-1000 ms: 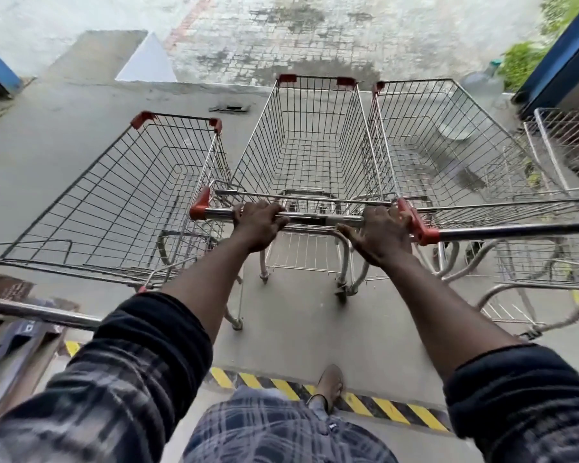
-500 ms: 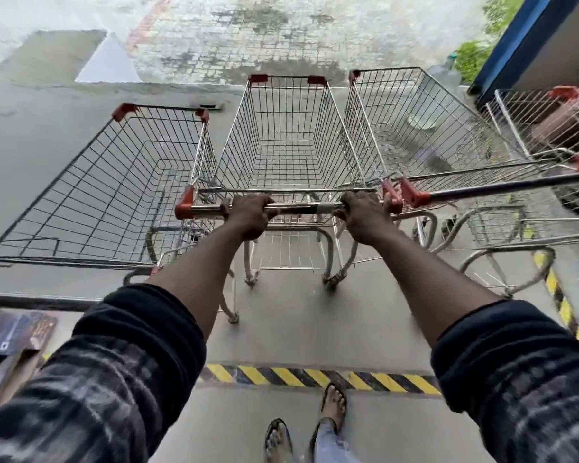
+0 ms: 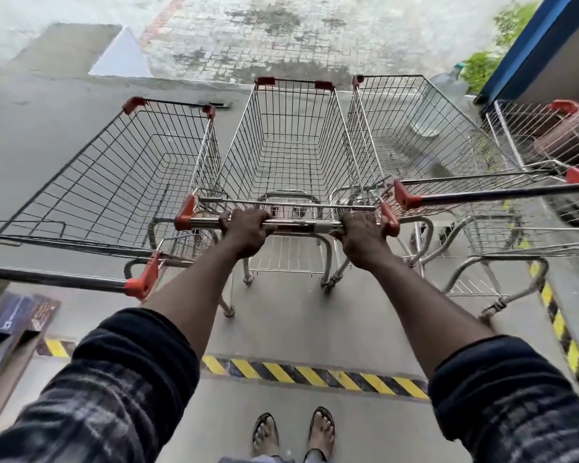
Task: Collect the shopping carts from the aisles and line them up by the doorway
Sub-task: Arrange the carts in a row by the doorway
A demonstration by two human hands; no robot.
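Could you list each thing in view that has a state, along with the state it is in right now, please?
Left hand: closed on the middle cart's handle.
Right hand: closed on the same handle.
Middle cart: empty, upright, held between its neighbours.
Left cart: empty, upright, unheld.
Right cart: empty, upright, unheld.
Far right cart: partly out of view, something dark inside.

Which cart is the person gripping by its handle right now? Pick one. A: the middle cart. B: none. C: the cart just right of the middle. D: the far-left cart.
A: the left hand and the right hand both wrap the handle bar of the middle cart.
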